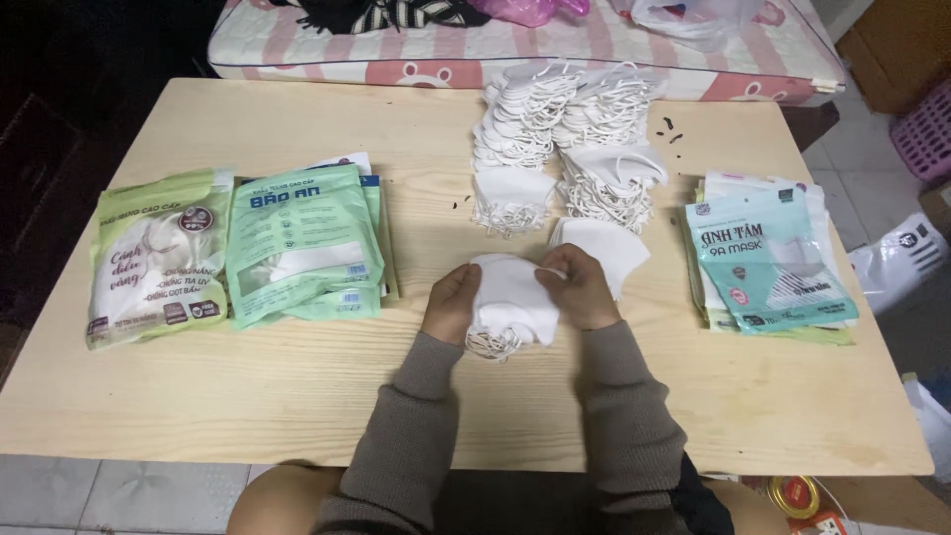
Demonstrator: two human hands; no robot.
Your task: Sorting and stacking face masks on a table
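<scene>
The left hand (451, 302) and right hand (580, 289) are gripping a small stack of white masks (510, 302) between them, one on each side. Just beyond the right hand another folded mask (606, 248) is lying, with the larger mask piles (565, 139) resting farther ahead.

On the desk (297, 396), a small stack of masks (510, 302) lies near the front middle, held between the left hand (451, 302) and the right hand (582, 289), with another mask (609, 248) just behind it to the right. Behind that, two long rows of masks (565, 139) run to the desk's far edge. Packets (158, 258) and a pile of packets (307, 243) lie to the left, a third pile (768, 263) to the right, and a bed (535, 50) stands behind the desk.
</scene>
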